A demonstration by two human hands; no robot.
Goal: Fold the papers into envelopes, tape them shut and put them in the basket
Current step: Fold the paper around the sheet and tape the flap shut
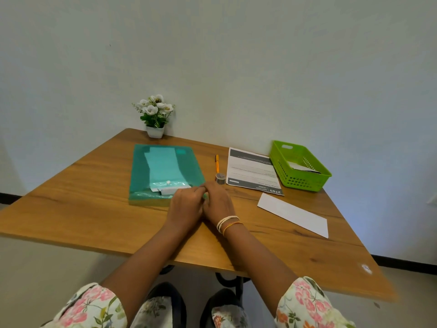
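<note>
A translucent green folder (165, 169) lies flat on the wooden table (94, 209) with white papers showing through it. My left hand (186, 205) and my right hand (218, 202) meet at the folder's near right corner, fingers bunched together on its edge. A folded white paper (293, 215) lies to the right of my hands. The green basket (281, 159) stands at the far right with a folded white paper (303, 168) inside. A small roll of tape (220, 178) sits just beyond my right hand.
A printed sheet (253, 171) lies between the tape and the basket. An orange pen (217, 163) rests behind the tape. A white pot of flowers (155, 117) stands against the wall at the back. The table's front edge is close to my lap.
</note>
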